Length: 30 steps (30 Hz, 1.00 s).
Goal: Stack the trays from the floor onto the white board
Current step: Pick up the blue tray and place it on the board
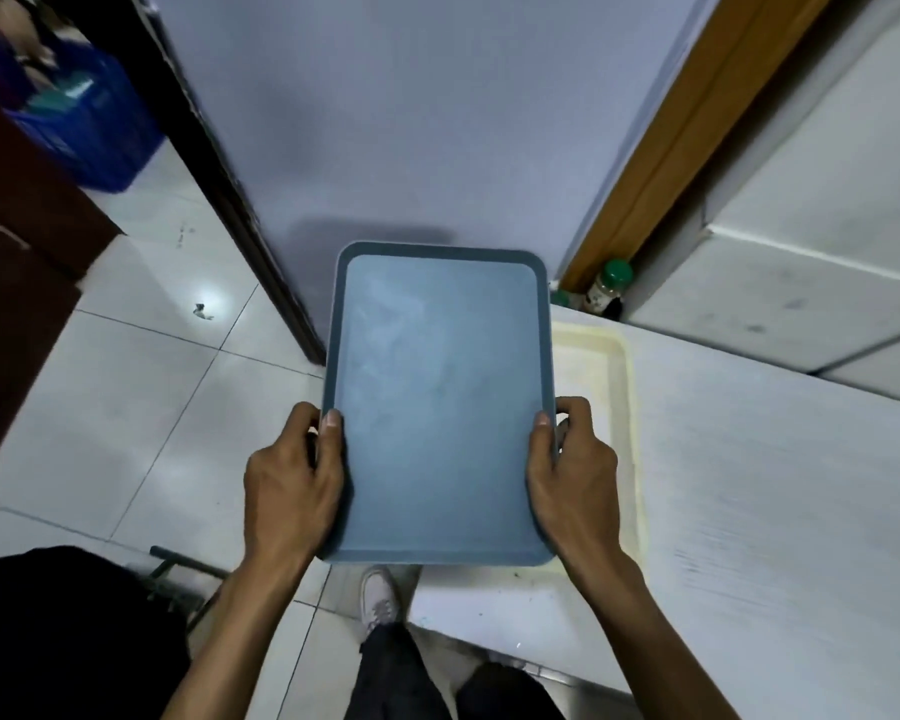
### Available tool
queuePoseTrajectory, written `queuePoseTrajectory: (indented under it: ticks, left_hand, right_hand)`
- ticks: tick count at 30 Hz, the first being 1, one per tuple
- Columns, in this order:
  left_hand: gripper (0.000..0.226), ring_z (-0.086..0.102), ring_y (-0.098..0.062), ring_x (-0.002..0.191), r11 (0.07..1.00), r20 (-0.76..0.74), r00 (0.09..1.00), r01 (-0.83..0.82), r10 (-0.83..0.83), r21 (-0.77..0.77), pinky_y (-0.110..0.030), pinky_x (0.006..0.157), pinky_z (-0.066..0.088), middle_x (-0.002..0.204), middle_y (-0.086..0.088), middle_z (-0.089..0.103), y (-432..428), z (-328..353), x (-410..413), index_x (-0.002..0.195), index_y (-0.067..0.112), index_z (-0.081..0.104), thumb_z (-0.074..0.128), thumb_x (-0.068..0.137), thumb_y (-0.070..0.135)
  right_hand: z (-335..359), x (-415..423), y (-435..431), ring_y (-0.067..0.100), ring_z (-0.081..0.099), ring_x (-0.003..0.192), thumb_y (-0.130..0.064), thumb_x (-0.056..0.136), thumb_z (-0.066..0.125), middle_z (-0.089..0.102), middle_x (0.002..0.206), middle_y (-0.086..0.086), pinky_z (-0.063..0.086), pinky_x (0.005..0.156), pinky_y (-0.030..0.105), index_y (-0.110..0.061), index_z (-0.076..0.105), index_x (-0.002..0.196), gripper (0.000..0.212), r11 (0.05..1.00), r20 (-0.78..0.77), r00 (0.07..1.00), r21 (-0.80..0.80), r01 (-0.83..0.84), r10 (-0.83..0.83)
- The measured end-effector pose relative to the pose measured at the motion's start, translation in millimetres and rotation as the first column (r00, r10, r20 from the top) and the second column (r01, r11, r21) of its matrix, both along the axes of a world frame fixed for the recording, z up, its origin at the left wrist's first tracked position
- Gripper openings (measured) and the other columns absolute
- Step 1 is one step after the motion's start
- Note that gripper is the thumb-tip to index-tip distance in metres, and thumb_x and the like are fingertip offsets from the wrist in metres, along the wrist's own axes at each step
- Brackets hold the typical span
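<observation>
A grey-blue tray (440,387) with rounded corners is held level in the air in front of me. My left hand (294,480) grips its left edge and my right hand (575,475) grips its right edge, thumbs on top. Below and to the right, a cream tray (611,387) lies on the white board (759,501), partly hidden by the held tray. The held tray hangs over the board's left edge and the tiled floor (126,387).
A pale door (411,122) with a wooden frame (671,148) stands ahead. A green-capped bottle (606,291) sits at the frame's foot. A blue basket (89,122) and dark cabinet (17,241) stand on the left. My shoe (380,595) is below the tray.
</observation>
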<state>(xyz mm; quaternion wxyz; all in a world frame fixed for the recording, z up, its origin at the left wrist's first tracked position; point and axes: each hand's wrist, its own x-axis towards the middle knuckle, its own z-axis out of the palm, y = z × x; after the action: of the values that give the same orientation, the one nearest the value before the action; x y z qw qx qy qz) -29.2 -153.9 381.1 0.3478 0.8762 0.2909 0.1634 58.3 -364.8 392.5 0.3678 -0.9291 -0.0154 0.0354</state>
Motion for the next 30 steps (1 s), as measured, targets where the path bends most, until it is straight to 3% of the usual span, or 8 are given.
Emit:
queuePoseTrajectory:
  ticks: [4,6,13,19,25,30]
  left_hand:
    - [0.034,0.039,-0.028,0.046,0.997,-0.01,0.997,0.081,-0.081,0.015,-0.036,0.048,0.035,0.048,-0.002,0.04,-37.9,-11.1,18.5,0.071,0.014,0.04,0.048,0.101,0.029]
    - [0.036,0.041,-0.03,0.047,0.995,-0.032,0.994,0.101,-0.101,-0.003,-0.036,0.047,0.038,0.049,-0.003,0.04,-53.8,-19.2,25.5,0.07,0.012,0.04,0.048,0.101,0.029]
    - [0.038,0.045,-0.03,0.048,0.987,-0.251,0.962,0.134,-0.108,0.088,-0.033,0.048,0.043,0.05,0.002,0.043,-93.0,-56.4,26.0,0.068,0.019,0.04,0.048,0.1,0.038]
    - [0.039,0.036,-0.024,0.044,0.981,-0.294,0.948,0.158,-0.119,0.114,-0.029,0.047,0.028,0.051,0.002,0.04,-103.7,-72.8,25.4,0.071,0.014,0.039,0.051,0.1,0.037]
    - [0.035,0.052,-0.035,0.05,0.972,-0.33,0.937,0.175,-0.115,0.157,-0.038,0.049,0.048,0.058,-0.008,0.056,-108.3,-75.5,39.6,0.082,0.011,0.046,0.054,0.098,0.041]
    - [0.033,0.053,-0.036,0.05,0.962,-0.346,0.934,0.169,-0.087,0.213,-0.038,0.05,0.048,0.06,-0.01,0.057,-111.5,-77.9,43.3,0.082,0.012,0.044,0.052,0.099,0.04]
  right_hand:
    - [-4.4,8.1,-44.8,0.002,0.053,0.058,-0.029,0.101,0.043,0.057,0.067,-0.004,0.031,0.047,0.013,-0.015,0.048,0.11,0.017,0.998,-0.027,0.998,-0.015,0.054,-0.054]
    - [-13.3,10.2,-62.3,0.002,0.054,0.059,-0.03,0.101,0.043,0.06,0.073,-0.001,0.032,0.049,0.011,-0.015,0.047,0.109,0.018,0.997,-0.047,0.996,-0.033,0.069,-0.07]
    - [-62.4,7.9,-107.3,0.016,0.058,0.067,-0.026,0.1,0.047,0.061,0.077,0.003,0.042,0.06,0.025,-0.014,0.05,0.097,0.012,0.993,-0.025,0.995,-0.067,0.095,-0.097]
    - [-88.2,8.7,-117.9,0.016,0.058,0.067,-0.024,0.098,0.053,0.062,0.079,0.002,0.046,0.06,0.028,-0.011,0.057,0.094,0.014,0.992,0.009,0.995,-0.079,0.102,-0.102]
    - [-95.1,14.0,-122.9,0.017,0.06,0.07,-0.025,0.098,0.054,0.064,0.079,0.002,0.047,0.06,0.028,-0.011,0.059,0.095,0.016,0.987,-0.011,0.99,-0.084,0.14,-0.141]
    - [-97.9,19.9,-121.2,0.018,0.062,0.069,-0.029,0.097,0.055,0.064,0.08,0.001,0.053,0.06,0.032,-0.012,0.059,0.096,0.017,0.98,-0.008,0.987,-0.121,0.157,-0.159]
